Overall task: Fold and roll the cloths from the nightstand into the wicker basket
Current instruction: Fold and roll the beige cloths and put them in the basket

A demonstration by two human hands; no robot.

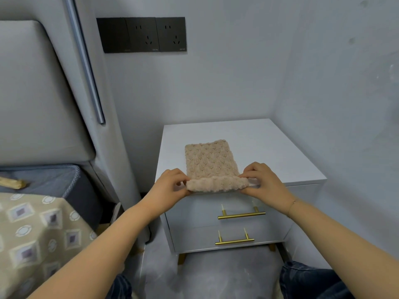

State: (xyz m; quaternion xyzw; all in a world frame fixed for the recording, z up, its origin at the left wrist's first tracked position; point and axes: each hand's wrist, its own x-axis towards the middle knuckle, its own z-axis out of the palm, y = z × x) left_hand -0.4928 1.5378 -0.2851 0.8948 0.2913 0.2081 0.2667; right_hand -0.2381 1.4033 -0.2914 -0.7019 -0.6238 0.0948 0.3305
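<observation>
Left grip (170, 184): pinches the left end of the cloth's rolled near edge.
Right grip (262, 180): pinches the right end.
Cloth (208, 161): beige, folded, flat on the white desk (280, 152), front edge.

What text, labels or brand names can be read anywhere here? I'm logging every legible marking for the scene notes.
No text can be read.
Black socket panel on the wall: tiny pale marks along the lower edge of each plate, too small and blurred to read.
Beige cloth, white nightstand, patterned bedspread: no lettering visible.
</observation>
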